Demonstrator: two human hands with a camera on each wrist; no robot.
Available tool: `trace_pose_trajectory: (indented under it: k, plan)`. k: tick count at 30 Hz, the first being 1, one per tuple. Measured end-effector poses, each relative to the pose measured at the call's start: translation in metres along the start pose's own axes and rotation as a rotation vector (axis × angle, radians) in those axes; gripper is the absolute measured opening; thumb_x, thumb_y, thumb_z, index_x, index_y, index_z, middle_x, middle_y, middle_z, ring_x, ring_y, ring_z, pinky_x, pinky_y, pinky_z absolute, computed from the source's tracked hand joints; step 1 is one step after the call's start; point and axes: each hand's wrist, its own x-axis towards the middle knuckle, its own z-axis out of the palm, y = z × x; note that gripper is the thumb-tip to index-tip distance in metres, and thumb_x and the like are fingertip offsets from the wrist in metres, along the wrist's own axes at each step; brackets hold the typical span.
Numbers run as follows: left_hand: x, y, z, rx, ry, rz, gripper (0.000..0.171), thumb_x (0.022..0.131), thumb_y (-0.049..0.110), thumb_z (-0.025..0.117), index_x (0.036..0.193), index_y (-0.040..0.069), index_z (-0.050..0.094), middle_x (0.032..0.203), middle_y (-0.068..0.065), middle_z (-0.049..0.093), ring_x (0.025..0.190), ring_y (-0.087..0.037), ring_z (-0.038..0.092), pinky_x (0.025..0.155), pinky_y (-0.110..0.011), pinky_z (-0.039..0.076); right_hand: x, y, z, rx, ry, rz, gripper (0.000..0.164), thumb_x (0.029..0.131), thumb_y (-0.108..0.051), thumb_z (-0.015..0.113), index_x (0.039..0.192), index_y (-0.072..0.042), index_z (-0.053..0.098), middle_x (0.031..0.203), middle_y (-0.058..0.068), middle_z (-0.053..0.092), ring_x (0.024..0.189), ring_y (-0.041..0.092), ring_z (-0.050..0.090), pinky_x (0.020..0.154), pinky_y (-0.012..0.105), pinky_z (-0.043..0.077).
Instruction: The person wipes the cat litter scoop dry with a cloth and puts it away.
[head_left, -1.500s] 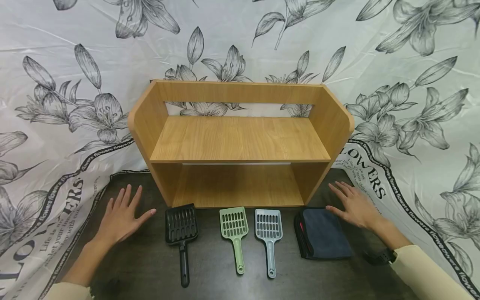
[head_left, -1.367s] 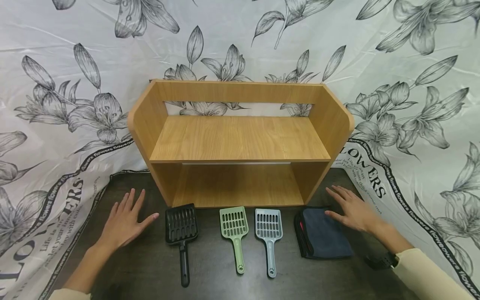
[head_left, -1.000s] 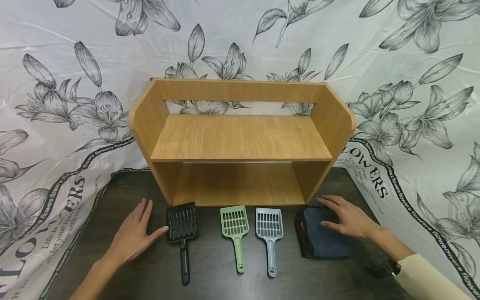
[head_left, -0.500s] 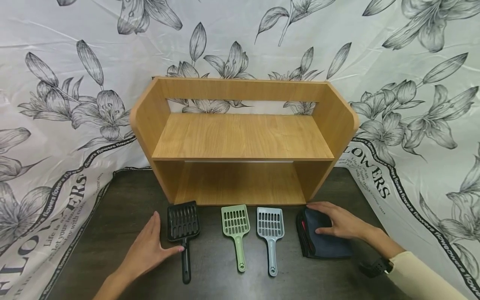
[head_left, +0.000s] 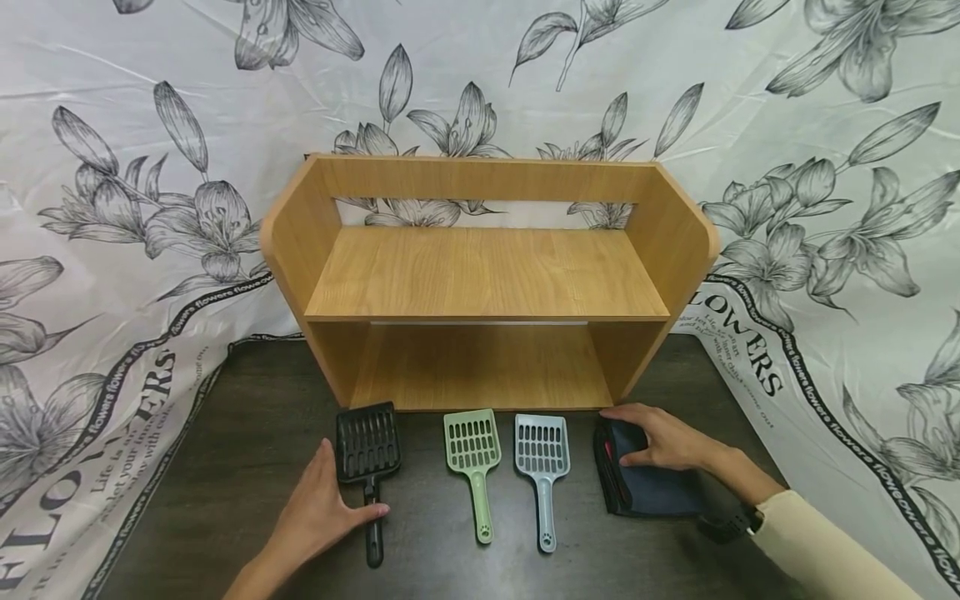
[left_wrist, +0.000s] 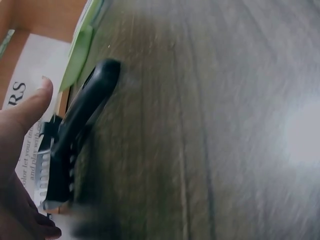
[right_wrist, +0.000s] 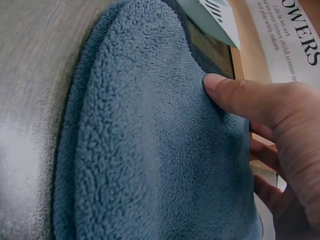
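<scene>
A black slotted litter scoop (head_left: 367,442) lies on the dark table in the head view, handle toward me. My left hand (head_left: 315,504) is beside it, fingers extended and thumb above the handle; in the left wrist view the thumb shows apart from the black handle (left_wrist: 82,112). To the right lie a green litter scoop (head_left: 472,450) and a light blue litter scoop (head_left: 542,454). Over a folded dark blue towel (head_left: 660,492) is my right hand (head_left: 663,442). In the right wrist view its thumb meets the towel (right_wrist: 145,125) near the edge, with the other fingers partly hidden beyond.
A two-level wooden shelf (head_left: 487,279) stands behind the scoops and towel, its front edge close to their heads. White flower-printed sheeting (head_left: 480,75) covers the back and both sides. Dark tabletop (head_left: 225,467) extends in front.
Both hands have moved inward: the left from open table to the black scoop's handle, the right from the towel's right side across to its far left part. The scoops and towel have stayed put.
</scene>
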Motion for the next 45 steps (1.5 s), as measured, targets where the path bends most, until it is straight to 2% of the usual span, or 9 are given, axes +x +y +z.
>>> trace_pose_trajectory:
  k: [3,7,15,20,25,31,36,41,45]
  plan:
    - [-0.001,0.003,0.004,-0.016,-0.026,-0.056,0.155,0.071,0.073,0.087,0.16,-0.018,-0.001,0.165,-0.044,0.01,0.15,-0.062,0.019,0.115,-0.074,0.028,0.002,0.002,0.001,0.027,0.0,0.003,0.077,0.083,-0.034,0.093,0.147,-0.007,0.06,0.143,0.016,0.064,0.131,0.04,0.06,0.103,0.062,0.048]
    - [0.0,0.005,0.008,-0.019,-0.024,-0.091,0.156,0.069,0.074,0.087,0.16,-0.018,-0.001,0.165,-0.043,0.01,0.15,-0.062,0.018,0.114,-0.074,0.029,0.006,0.005,0.005,0.051,-0.017,0.01,0.073,0.083,-0.034,0.093,0.143,-0.007,0.064,0.141,0.016,0.065,0.131,0.041,0.06,0.103,0.062,0.047]
    - [-0.001,0.008,0.012,-0.013,0.005,-0.086,0.153,0.071,0.071,0.088,0.16,-0.018,0.001,0.167,-0.042,0.01,0.151,-0.061,0.018,0.114,-0.073,0.029,0.017,0.005,0.007,0.038,-0.035,-0.007,0.065,0.08,-0.031,0.095,0.136,-0.008,0.07,0.132,0.01,0.068,0.123,0.035,0.063,0.1,0.057,0.051]
    - [-0.001,0.007,0.01,-0.019,0.01,-0.07,0.143,0.076,0.061,0.09,0.161,-0.018,0.007,0.165,-0.042,0.015,0.15,-0.061,0.022,0.107,-0.077,0.035,0.019,0.003,0.002,0.064,-0.05,-0.016,0.056,0.08,-0.029,0.095,0.127,-0.008,0.075,0.12,0.004,0.071,0.112,0.026,0.067,0.093,0.048,0.055]
    - [-0.001,0.004,0.007,-0.01,0.016,-0.045,0.13,0.081,0.052,0.091,0.16,-0.018,0.014,0.165,-0.039,0.02,0.149,-0.059,0.026,0.1,-0.078,0.04,0.018,0.003,-0.006,0.086,-0.066,-0.039,0.039,0.081,-0.027,0.095,0.113,-0.014,0.078,0.108,-0.004,0.07,0.101,0.013,0.066,0.087,0.038,0.055]
    - [-0.004,0.003,0.004,0.0,0.096,-0.011,0.111,0.08,0.04,0.094,0.152,-0.018,0.032,0.156,-0.039,0.037,0.143,-0.056,0.036,0.097,-0.073,0.046,0.013,0.006,-0.017,0.132,-0.074,-0.045,0.031,0.084,-0.026,0.092,0.11,-0.017,0.077,0.103,-0.01,0.074,0.093,0.004,0.066,0.081,0.03,0.054]
    - [-0.007,-0.001,0.005,-0.002,0.169,0.02,0.086,0.082,0.027,0.093,0.139,-0.017,0.047,0.142,-0.036,0.05,0.134,-0.052,0.044,0.1,-0.067,0.046,0.005,0.008,-0.028,0.161,-0.068,-0.016,0.029,0.085,-0.025,0.092,0.109,-0.017,0.078,0.097,-0.013,0.075,0.086,0.001,0.065,0.075,0.027,0.054]
    - [-0.008,-0.006,0.006,0.006,0.224,0.068,0.066,0.081,0.018,0.094,0.127,-0.013,0.059,0.129,-0.031,0.058,0.122,-0.049,0.051,0.093,-0.063,0.049,-0.003,0.008,-0.041,0.207,-0.072,0.01,0.026,0.085,-0.028,0.091,0.107,-0.021,0.078,0.093,-0.015,0.074,0.081,0.0,0.063,0.071,0.025,0.052]
    - [-0.007,-0.008,0.005,-0.004,0.262,0.101,0.049,0.079,0.01,0.093,0.114,-0.01,0.066,0.116,-0.026,0.063,0.112,-0.046,0.057,0.091,-0.06,0.05,-0.008,0.005,-0.053,0.234,-0.073,-0.004,0.026,0.086,-0.029,0.09,0.106,-0.02,0.078,0.092,-0.014,0.074,0.08,0.001,0.063,0.072,0.025,0.052]
